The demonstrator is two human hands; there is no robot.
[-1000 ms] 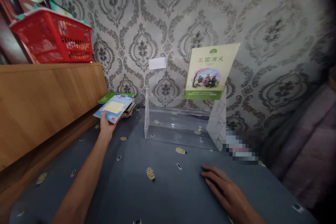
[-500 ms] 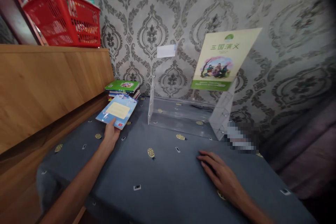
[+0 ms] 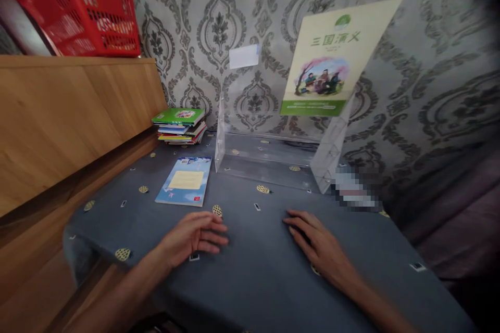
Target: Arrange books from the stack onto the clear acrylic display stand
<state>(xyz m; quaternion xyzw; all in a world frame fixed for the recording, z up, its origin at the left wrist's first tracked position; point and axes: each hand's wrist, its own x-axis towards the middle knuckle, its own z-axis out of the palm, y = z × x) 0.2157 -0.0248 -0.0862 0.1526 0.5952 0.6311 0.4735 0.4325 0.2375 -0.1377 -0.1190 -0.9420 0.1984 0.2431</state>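
Open gap between hands [image 3: 191, 238], blue book [image 3: 185, 181] and transparent rack [image 3: 269, 166] beyond

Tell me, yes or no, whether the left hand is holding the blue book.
No, the blue book lies flat on the tablecloth, apart from the left hand.

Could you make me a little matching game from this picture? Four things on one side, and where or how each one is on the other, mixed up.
1. Red basket
2. Blue book
3. Cream book
4. Left hand

A. standing on the clear rack
B. open, holding nothing
C. on the wooden cabinet
D. lying flat on the tablecloth

Pairs: 1-C, 2-D, 3-A, 4-B
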